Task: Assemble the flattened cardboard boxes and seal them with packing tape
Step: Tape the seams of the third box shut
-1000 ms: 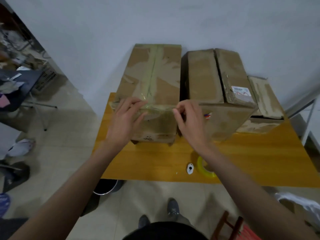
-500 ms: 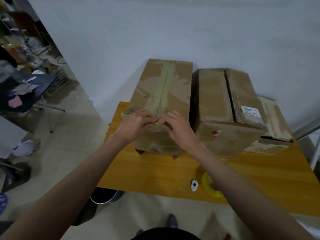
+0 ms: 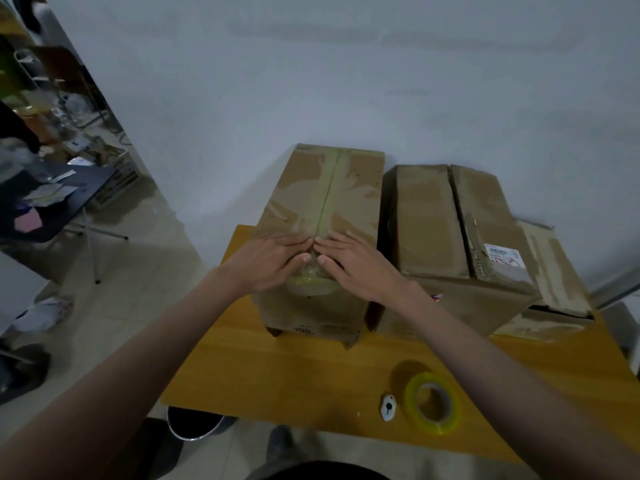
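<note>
A tall cardboard box (image 3: pixel 332 188) stands on the yellow wooden table (image 3: pixel 294 368), with clear tape along its top seam. My left hand (image 3: pixel 270 261) and my right hand (image 3: pixel 356 263) lie flat with straight fingers on the near end of the box top, fingertips almost meeting at the seam over the tape end. A roll of yellowish packing tape (image 3: pixel 433 403) lies on the table near the front edge, right of my right forearm.
A second closed box (image 3: pixel 450 223) with a white label stands right of the first, with a flatter box (image 3: pixel 554 271) beyond it. A small white cutter (image 3: pixel 388 407) lies beside the tape roll. A dark bin (image 3: pixel 194 422) sits under the table's front left corner. A white wall is behind.
My hands moved from the front top edge of the box onto its top, fingers flattened out at the seam. The camera has come closer and tilted.
</note>
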